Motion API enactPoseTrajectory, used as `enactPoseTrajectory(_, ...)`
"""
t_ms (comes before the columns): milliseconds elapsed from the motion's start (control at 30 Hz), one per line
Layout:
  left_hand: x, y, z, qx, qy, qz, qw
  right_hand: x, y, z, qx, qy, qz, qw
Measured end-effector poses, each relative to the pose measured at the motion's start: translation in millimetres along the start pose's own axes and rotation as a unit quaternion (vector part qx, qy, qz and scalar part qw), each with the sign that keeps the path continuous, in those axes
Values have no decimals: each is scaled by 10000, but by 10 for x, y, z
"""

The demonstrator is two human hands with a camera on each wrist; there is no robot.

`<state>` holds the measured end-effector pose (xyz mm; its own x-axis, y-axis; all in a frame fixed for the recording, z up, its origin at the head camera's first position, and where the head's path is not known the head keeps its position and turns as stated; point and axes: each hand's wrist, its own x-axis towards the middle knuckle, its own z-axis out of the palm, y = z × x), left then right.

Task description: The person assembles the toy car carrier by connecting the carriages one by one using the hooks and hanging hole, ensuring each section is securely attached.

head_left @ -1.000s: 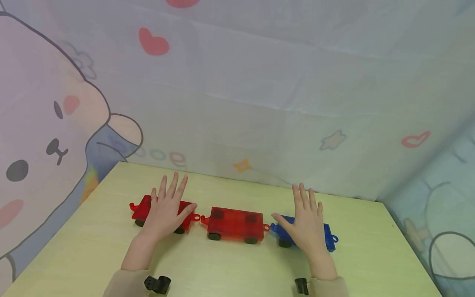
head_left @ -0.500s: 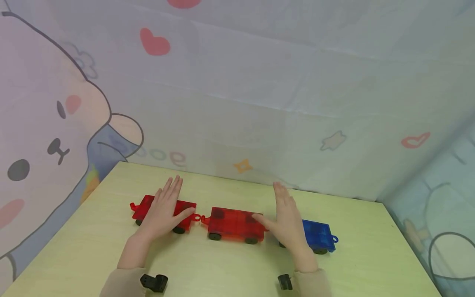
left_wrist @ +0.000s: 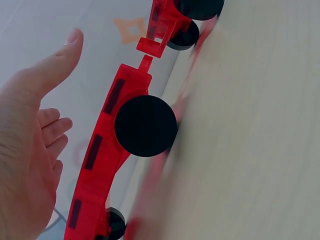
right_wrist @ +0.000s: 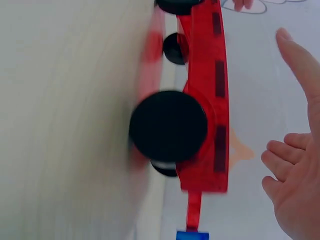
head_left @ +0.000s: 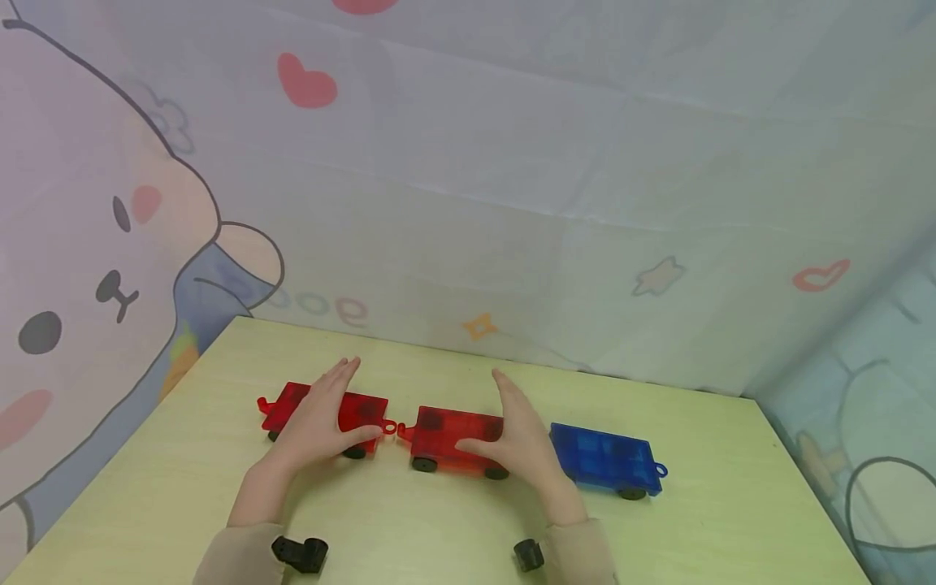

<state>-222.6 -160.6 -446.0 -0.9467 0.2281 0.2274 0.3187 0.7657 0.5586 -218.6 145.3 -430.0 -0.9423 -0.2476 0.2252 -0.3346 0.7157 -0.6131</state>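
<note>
Three translucent toy train cars with black wheels stand in a row on the table. My left hand [head_left: 318,424] hovers over the left red car [head_left: 363,413], thumb spread away from the other fingers. The left wrist view shows that hand [left_wrist: 30,135] above the car's side [left_wrist: 97,155], not touching it. My right hand [head_left: 521,439] is over the right end of the middle red car [head_left: 446,435], thumb and fingers apart. In the right wrist view this hand [right_wrist: 295,150] is clear of the car [right_wrist: 207,95]. The blue car [head_left: 607,459] stands to its right, its left hook hidden behind the hand.
The pale wooden table [head_left: 409,536] reaches back to a printed cloth [head_left: 468,162] hanging behind it. Each sleeve carries a black wrist camera, the left one [head_left: 301,555] and the right one [head_left: 529,555]. Hook and ring couplings [head_left: 398,429] meet between the red cars.
My right hand has moved left from above the blue car to the middle red car, uncovering the blue car. My left hand has turned slightly, its fingers drawing closer together. The cars stay put.
</note>
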Motion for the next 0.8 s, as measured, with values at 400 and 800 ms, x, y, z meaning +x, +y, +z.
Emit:
enactPoseTrajectory(400,-21,-43,43,-85,-77,11,9999,41,-44,135,141,-656,-31,9977)
enactPoseTrajectory(800,-21,-77,84,-142,-130,-120,9997,60,11,198,236,-1098,6,9937)
